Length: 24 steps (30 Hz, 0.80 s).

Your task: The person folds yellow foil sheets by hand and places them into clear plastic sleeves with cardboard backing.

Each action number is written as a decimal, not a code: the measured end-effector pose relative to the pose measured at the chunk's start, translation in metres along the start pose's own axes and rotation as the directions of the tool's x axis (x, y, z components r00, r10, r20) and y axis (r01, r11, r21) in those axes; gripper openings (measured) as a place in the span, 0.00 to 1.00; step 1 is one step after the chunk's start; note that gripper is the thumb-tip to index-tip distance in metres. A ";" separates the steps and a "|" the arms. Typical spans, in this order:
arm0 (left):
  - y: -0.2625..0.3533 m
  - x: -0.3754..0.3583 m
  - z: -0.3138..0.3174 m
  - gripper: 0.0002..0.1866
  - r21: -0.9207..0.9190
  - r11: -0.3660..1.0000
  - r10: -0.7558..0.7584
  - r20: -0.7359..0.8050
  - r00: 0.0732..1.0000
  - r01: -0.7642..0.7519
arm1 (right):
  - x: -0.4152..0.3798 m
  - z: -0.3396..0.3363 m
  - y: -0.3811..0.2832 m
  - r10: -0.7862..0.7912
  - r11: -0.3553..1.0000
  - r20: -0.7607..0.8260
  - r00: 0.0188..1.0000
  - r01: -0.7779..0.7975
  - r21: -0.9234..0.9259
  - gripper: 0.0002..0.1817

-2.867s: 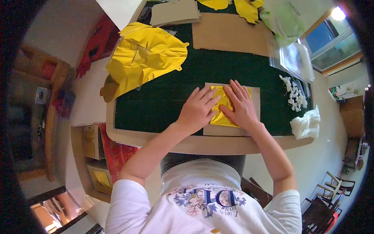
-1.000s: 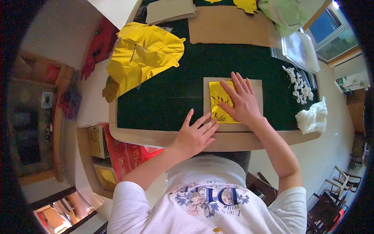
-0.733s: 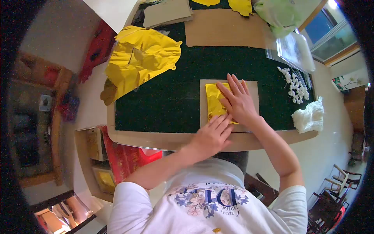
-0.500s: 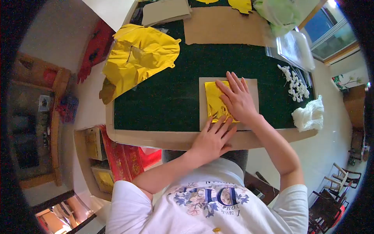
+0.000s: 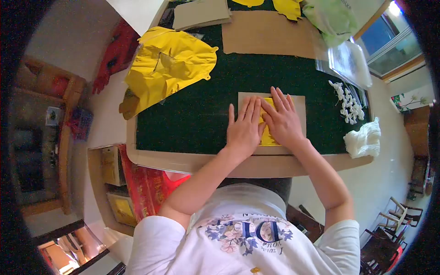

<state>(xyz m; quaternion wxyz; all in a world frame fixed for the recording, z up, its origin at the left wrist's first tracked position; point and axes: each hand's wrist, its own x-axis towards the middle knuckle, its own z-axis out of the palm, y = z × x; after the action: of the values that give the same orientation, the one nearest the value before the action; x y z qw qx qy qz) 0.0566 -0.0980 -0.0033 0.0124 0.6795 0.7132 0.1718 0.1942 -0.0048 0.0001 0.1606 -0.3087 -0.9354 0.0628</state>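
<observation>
Two hands lie flat, side by side, on a small gold foil sheet point(image 5: 267, 137) that rests on a square of brown cardboard point(image 5: 300, 107) near the front edge of the desk point(image 5: 197, 119), which has a dark green top and a pale wooden rim. The left hand point(image 5: 243, 130) covers the left part of the foil, palm down, its fingers point(image 5: 247, 110) stretched out straight and close together, pointing away from the person. The right hand point(image 5: 283, 123) presses on the right part, its fingers point(image 5: 279, 98) spread a little wider, reaching to the far edge of the foil. Neither hand grips anything; both are splayed open and bear down on the sheet. Only a narrow strip of foil shows between the two hands and a small piece under the right palm, so the foil lies almost wholly beneath the fingers and palms.

Further back on the desk, to the left, lies a large crumpled yellow foil balloon point(image 5: 167, 66). Behind the hands is a bigger sheet of cardboard point(image 5: 270, 34). To the right are a scatter of small white pieces point(image 5: 347, 103), a crumpled white cloth point(image 5: 362, 140) at the desk's edge, a stack of clear plastic sleeves point(image 5: 350, 62) and a pale green bag point(image 5: 332, 18).
</observation>
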 end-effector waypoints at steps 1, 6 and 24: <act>0.000 -0.002 0.000 0.35 0.012 1.000 -0.019 0.028 0.999 0.019 | 0.001 0.000 0.000 0.002 1.000 -0.001 1.000 -0.002 0.003 0.25; -0.005 -0.011 -0.011 0.36 0.093 0.993 -0.089 0.130 0.987 0.078 | -0.001 0.000 -0.001 0.011 1.000 0.019 1.000 -0.011 -0.007 0.25; 0.009 0.029 -0.001 0.35 -0.073 0.978 0.206 0.208 0.956 -0.195 | 0.000 -0.038 0.057 0.477 0.657 -0.011 0.879 -0.348 0.669 0.12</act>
<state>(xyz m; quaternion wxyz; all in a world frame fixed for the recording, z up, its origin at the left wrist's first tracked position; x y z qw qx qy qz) 0.0624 -0.0701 0.0063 0.0894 0.7622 0.6305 0.1163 0.2390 0.0420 0.0230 0.3248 -0.4429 -0.7400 0.3883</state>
